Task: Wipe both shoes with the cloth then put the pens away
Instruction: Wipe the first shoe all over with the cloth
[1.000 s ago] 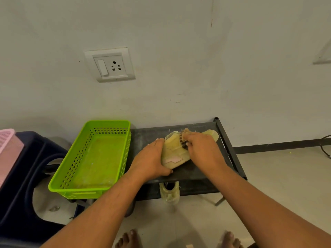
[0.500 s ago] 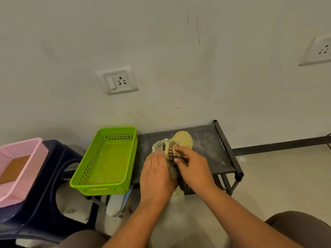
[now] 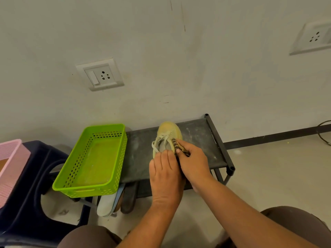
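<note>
No writing, brand, number or sign can be read on any surface in view.

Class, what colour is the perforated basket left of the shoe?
Bright lime green; the basket shows best in the head view.

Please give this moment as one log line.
left hand: holds shoe | right hand: grips cloth on shoe | shoe: on rack

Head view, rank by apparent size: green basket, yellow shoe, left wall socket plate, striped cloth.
1. green basket, clearly largest.
2. left wall socket plate and yellow shoe: about alike; the left hand covers the shoe's heel, so unranked.
3. striped cloth, smallest; mostly under the right hand.
</note>
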